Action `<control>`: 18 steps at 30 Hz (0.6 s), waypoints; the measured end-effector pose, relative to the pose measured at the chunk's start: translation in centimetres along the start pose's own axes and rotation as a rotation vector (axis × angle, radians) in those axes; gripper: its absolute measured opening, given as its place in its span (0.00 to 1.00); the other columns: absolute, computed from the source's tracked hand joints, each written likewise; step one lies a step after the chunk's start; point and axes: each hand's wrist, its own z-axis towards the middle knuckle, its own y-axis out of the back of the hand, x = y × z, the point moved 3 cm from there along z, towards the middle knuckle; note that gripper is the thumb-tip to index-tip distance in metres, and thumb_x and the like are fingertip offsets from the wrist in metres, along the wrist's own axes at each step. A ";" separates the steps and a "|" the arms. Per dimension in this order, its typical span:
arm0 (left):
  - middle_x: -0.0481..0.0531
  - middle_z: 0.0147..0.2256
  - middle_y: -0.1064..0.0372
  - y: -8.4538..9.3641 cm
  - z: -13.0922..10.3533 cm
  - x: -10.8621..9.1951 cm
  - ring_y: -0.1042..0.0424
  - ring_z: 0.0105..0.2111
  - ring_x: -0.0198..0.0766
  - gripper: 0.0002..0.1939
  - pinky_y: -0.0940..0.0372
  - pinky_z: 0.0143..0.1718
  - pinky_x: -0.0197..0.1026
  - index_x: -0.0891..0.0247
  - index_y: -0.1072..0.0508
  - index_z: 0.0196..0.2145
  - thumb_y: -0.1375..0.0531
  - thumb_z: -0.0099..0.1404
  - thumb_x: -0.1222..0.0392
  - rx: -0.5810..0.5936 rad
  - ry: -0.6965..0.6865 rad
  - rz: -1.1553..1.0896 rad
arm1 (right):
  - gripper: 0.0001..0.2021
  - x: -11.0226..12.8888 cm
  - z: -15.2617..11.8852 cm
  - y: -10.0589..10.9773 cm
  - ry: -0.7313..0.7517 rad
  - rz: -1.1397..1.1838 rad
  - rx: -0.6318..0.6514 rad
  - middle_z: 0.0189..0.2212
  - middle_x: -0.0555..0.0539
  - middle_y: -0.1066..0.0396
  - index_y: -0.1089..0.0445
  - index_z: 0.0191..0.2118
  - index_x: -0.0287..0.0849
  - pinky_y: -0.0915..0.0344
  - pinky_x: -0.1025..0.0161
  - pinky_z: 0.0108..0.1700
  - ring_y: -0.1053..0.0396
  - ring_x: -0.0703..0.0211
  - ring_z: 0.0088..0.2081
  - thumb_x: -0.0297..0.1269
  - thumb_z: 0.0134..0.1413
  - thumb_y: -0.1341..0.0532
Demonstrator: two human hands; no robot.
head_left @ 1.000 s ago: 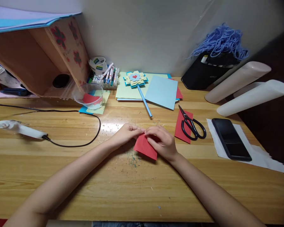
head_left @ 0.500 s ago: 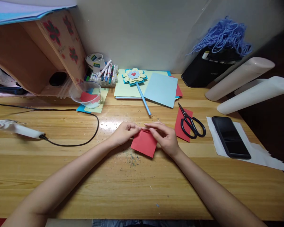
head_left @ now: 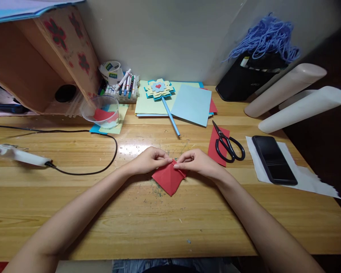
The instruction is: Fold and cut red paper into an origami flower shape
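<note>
A folded red paper (head_left: 169, 179) is held just above or on the wooden table, with one corner pointing toward me and crease lines across it. My left hand (head_left: 155, 159) pinches its upper left edge between thumb and fingers. On the upper right edge, my right hand (head_left: 191, 161) grips the paper with thumb and index finger, close to my left fingertips. Black-handled scissors (head_left: 229, 146) lie partly on another red paper sheet (head_left: 214, 146) to the right of my hands.
Behind my hands are a paper flower (head_left: 159, 88) on a blue stick and a light blue sheet (head_left: 193, 104). A phone (head_left: 274, 159) lies on white paper at right. Leftward are a clear bowl (head_left: 100, 113), markers (head_left: 127, 85) and a white corded tool (head_left: 31, 156).
The red paper has turned so a corner points toward me. My right hand has shifted its pinch on the paper's upper edge. The view has moved slightly.
</note>
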 end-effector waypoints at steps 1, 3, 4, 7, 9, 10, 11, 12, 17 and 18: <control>0.47 0.20 0.39 0.0 0.0 -0.1 0.44 0.20 0.29 0.17 0.51 0.20 0.33 0.68 0.26 0.27 0.43 0.59 0.49 0.001 -0.002 0.002 | 0.12 0.0 0.0 0.0 0.006 -0.007 -0.008 0.23 0.46 0.26 0.26 0.25 0.38 0.37 0.66 0.26 0.31 0.63 0.24 0.43 0.39 0.32; 0.47 0.19 0.39 0.0 0.0 -0.2 0.45 0.19 0.29 0.17 0.51 0.20 0.33 0.68 0.26 0.27 0.44 0.59 0.50 -0.005 -0.003 0.014 | 0.11 0.0 0.1 0.0 0.014 -0.013 -0.018 0.22 0.47 0.26 0.26 0.24 0.38 0.38 0.67 0.25 0.31 0.64 0.24 0.42 0.39 0.31; 0.46 0.19 0.40 0.0 0.1 -0.3 0.45 0.19 0.29 0.17 0.51 0.20 0.33 0.68 0.26 0.26 0.44 0.59 0.50 -0.014 -0.004 0.023 | 0.11 -0.1 0.1 -0.1 0.014 -0.013 -0.025 0.22 0.48 0.26 0.26 0.24 0.38 0.38 0.67 0.25 0.32 0.64 0.24 0.42 0.39 0.31; 0.46 0.19 0.40 -0.1 0.0 -0.3 0.45 0.19 0.28 0.16 0.52 0.20 0.32 0.68 0.28 0.24 0.43 0.58 0.51 -0.055 0.008 0.034 | 0.11 -0.2 0.2 -0.3 0.010 -0.006 -0.045 0.22 0.48 0.26 0.27 0.24 0.38 0.38 0.68 0.26 0.31 0.64 0.24 0.41 0.39 0.31; 0.45 0.18 0.40 -0.3 0.0 -0.3 0.45 0.18 0.27 0.15 0.53 0.19 0.32 0.67 0.30 0.23 0.41 0.56 0.51 -0.063 0.037 0.012 | 0.11 -0.2 0.2 -0.5 0.024 0.004 -0.060 0.24 0.47 0.25 0.27 0.25 0.38 0.37 0.67 0.27 0.30 0.63 0.25 0.42 0.39 0.31; 0.45 0.18 0.41 -0.3 0.0 -0.2 0.46 0.18 0.27 0.15 0.54 0.18 0.32 0.67 0.31 0.22 0.40 0.55 0.51 -0.060 0.055 -0.001 | 0.11 -0.2 0.1 -0.6 0.033 0.009 -0.061 0.25 0.46 0.25 0.26 0.25 0.38 0.37 0.67 0.27 0.30 0.63 0.26 0.42 0.39 0.32; 0.44 0.17 0.42 -0.4 0.0 -0.3 0.47 0.17 0.26 0.15 0.55 0.18 0.31 0.67 0.31 0.22 0.39 0.55 0.51 -0.060 0.069 -0.012 | 0.12 -0.2 0.1 -0.6 0.042 0.012 -0.054 0.26 0.46 0.24 0.26 0.26 0.38 0.37 0.67 0.28 0.30 0.62 0.27 0.42 0.39 0.32; 0.44 0.17 0.43 -0.3 0.0 -0.3 0.47 0.17 0.26 0.15 0.56 0.18 0.31 0.67 0.31 0.22 0.39 0.55 0.51 -0.063 0.076 -0.019 | 0.12 -0.2 0.1 -0.6 0.047 0.013 -0.036 0.27 0.46 0.24 0.25 0.27 0.38 0.37 0.66 0.28 0.30 0.62 0.27 0.43 0.40 0.32; 0.45 0.18 0.41 0.0 0.0 -0.8 0.45 0.18 0.26 0.15 0.53 0.18 0.31 0.68 0.30 0.22 0.40 0.56 0.51 -0.075 0.049 -0.018 | 0.11 0.0 -0.1 -0.3 0.033 0.014 0.083 0.24 0.48 0.26 0.25 0.26 0.39 0.38 0.67 0.28 0.33 0.65 0.25 0.43 0.44 0.34; 0.45 0.19 0.41 0.0 0.0 -0.8 0.45 0.19 0.27 0.15 0.52 0.18 0.31 0.68 0.31 0.22 0.40 0.56 0.51 -0.073 0.046 -0.014 | 0.11 0.0 -0.1 -0.2 0.022 0.015 0.093 0.23 0.48 0.27 0.25 0.26 0.38 0.39 0.67 0.28 0.33 0.66 0.25 0.43 0.44 0.34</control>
